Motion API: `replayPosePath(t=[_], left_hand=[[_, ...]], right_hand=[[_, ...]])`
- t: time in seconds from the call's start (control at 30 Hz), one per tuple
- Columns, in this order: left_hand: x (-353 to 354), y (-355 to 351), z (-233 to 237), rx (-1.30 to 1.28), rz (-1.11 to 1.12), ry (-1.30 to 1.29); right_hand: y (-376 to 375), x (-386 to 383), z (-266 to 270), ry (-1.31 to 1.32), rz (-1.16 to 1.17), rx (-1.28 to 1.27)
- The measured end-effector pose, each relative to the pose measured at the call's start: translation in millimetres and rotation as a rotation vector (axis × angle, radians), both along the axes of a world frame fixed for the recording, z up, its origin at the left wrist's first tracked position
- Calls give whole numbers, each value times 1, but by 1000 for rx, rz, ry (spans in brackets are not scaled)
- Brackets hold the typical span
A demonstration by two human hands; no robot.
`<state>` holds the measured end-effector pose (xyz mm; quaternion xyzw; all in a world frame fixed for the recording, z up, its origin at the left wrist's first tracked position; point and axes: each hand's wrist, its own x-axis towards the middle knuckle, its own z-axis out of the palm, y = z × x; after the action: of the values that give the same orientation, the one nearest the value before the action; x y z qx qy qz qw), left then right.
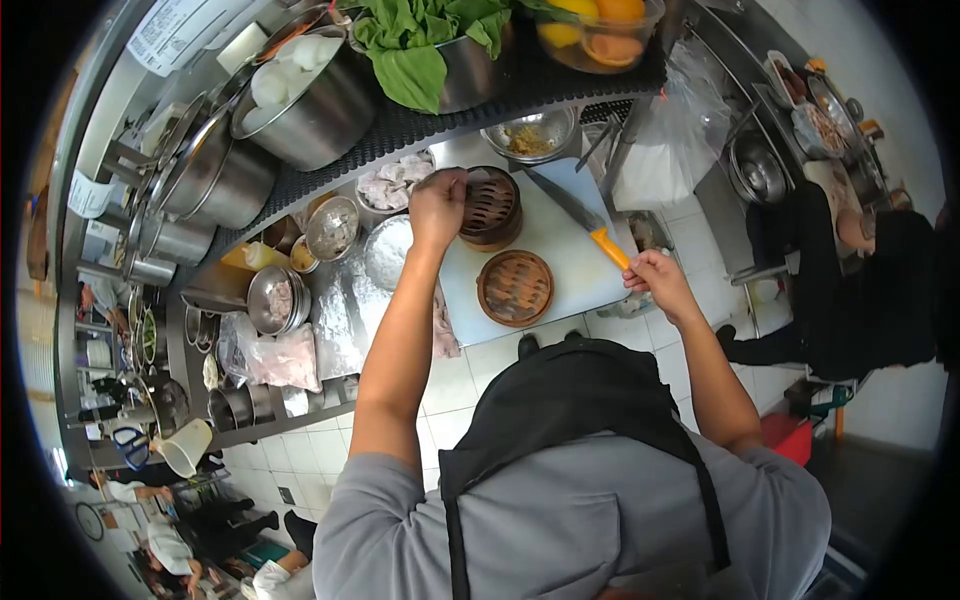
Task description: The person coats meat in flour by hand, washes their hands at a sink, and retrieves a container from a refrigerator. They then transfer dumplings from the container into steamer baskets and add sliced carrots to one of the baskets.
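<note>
I see the left grip [438,205] narrow, fingers bunched on the left rim of a bamboo steamer basket [492,208], which sits just right of that grip on a white cutting board [565,262]. The right grip [655,282] is closed around the orange handle of a knife [592,228]; the blade slants away from it toward the far left over the board. A second steamer basket [515,288] rests on the board between the two grips, nearer the body. Just left of the left grip, a bowl of white powder [388,250] stands on the desk [335,330]. Well to the right of the right grip is another person in black [880,290].
</note>
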<state>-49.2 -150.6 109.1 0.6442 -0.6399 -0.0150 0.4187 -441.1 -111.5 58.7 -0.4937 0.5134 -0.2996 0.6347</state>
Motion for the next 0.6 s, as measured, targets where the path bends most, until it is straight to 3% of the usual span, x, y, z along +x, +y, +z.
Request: replayPosePath(t=[0.13,0.17,0.27,0.6], left_hand=[[14,-18,-45,-67,-187,-303],[15,-13,-54,99,-238,-307],[14,3,-73,191,-276,-498],[20,13,-77,206,-256,-469]], right_hand=[[31,-3,-16,-2,-91,35],[41,-4,-20,7,-104,37],[63,-7,-30,25,-151,60],[77,-4,-45,87,-162,55]])
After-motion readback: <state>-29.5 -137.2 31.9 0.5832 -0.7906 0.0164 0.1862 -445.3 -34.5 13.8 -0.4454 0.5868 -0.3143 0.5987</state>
